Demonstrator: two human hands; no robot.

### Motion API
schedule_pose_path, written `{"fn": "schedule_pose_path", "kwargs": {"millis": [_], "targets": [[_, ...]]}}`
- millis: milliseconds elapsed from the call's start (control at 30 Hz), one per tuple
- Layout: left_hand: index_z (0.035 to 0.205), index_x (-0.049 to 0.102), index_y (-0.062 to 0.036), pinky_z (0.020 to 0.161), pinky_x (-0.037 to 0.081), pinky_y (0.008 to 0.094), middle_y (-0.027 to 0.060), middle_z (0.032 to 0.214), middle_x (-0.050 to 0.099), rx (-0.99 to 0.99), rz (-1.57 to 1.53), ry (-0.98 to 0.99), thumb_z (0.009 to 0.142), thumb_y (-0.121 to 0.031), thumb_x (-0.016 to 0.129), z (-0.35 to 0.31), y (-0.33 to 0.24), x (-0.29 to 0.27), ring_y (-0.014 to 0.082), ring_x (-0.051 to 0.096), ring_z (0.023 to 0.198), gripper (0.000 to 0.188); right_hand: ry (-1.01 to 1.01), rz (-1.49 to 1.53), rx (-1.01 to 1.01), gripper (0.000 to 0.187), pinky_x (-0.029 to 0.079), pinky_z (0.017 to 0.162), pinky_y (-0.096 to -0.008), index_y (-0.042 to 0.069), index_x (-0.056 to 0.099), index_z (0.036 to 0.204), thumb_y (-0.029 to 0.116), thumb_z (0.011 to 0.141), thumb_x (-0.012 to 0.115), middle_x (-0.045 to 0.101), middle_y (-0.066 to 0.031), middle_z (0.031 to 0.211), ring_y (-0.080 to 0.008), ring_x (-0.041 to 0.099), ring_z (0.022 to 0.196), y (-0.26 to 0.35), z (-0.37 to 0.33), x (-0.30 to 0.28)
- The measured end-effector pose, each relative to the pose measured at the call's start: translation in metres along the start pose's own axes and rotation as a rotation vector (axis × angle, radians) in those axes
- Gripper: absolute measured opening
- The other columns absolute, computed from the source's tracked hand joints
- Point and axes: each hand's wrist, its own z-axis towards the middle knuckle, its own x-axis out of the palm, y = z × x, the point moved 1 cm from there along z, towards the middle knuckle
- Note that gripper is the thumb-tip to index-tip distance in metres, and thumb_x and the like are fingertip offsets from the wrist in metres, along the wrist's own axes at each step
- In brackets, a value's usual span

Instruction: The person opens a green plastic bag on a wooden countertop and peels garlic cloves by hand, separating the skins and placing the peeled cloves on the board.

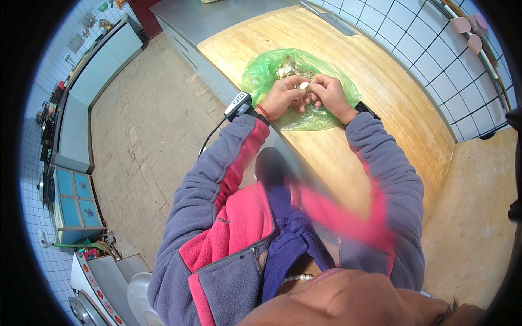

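Over a crumpled green plastic bag (323,118) on the wooden board, both hands meet around a small pale garlic clove (304,85). My left hand (283,98) has its fingers closed about the clove from the left. From the right, my right hand (331,96) pinches at the clove, thumb and forefinger together; a bit of brownish skin shows by the fingertips. Just beyond the hands, garlic with dry stalks and husks (288,66) lies on the bag. My palms and the lower fingers are partly hidden.
The wooden board (399,103) lies on a grey counter (187,22). A flat dark-grey object (334,20) rests at its far edge, beside a tiled wall (402,27). Across the floor at left are white cabinets (73,127) and a blue drawer unit (76,198).
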Motion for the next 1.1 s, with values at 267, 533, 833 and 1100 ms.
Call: {"fn": "schedule_pose_path", "kwargs": {"millis": [267, 533, 833, 1100], "targets": [[0.112, 0.054, 0.002, 0.056, 0.048, 0.0233, 0.011, 0.08, 0.061, -0.051, -0.168, 0.019, 0.094, -0.009, 0.045, 0.003, -0.002, -0.004, 0.0146, 0.058, 0.061, 0.023, -0.182, 0.008, -0.117, 0.015, 0.041, 0.043, -0.0198, 0.001, 0.057, 0.079, 0.012, 0.088, 0.059, 0.056, -0.0011, 0.061, -0.0054, 0.051, 0.049, -0.006, 0.005, 0.0], [0.108, 0.053, 0.0011, 0.052, 0.048, 0.0228, 0.01, 0.076, 0.061, -0.03, -0.014, -0.026, 0.095, -0.012, 0.047, 0.003, 0.001, -0.003, 0.014, 0.057, 0.055, 0.02, -0.068, -0.415, -0.205, 0.009, 0.041, 0.047, -0.0187, 0.0, 0.057, 0.084, 0.008, 0.088, 0.058, 0.059, -0.0012, 0.071, -0.0045, 0.052, 0.055, -0.003, 0.0, 0.001], [0.103, 0.054, -0.0007, 0.05, 0.047, 0.0218, 0.0087, 0.075, 0.061, -0.044, -0.047, -0.046, 0.094, -0.013, 0.05, 0.002, -0.002, -0.001, 0.0129, 0.057, 0.054, 0.016, -0.027, -0.059, -0.051, 0.009, 0.045, 0.048, -0.0191, 0.0, 0.057, 0.088, 0.007, 0.091, 0.054, 0.06, -0.0025, 0.071, -0.0054, 0.054, 0.056, 0.001, -0.002, 0.002], [0.102, 0.054, -0.0027, 0.049, 0.049, 0.0221, 0.0063, 0.075, 0.062, 0.02, 0.142, -0.077, 0.094, -0.018, 0.054, 0.001, -0.001, 0.004, 0.011, 0.06, 0.055, 0.017, -0.007, -0.061, -0.028, 0.011, 0.046, 0.048, -0.0191, -0.001, 0.056, 0.086, 0.008, 0.091, 0.053, 0.06, -0.0036, 0.07, -0.0062, 0.055, 0.055, 0.004, -0.001, 0.003]]}}
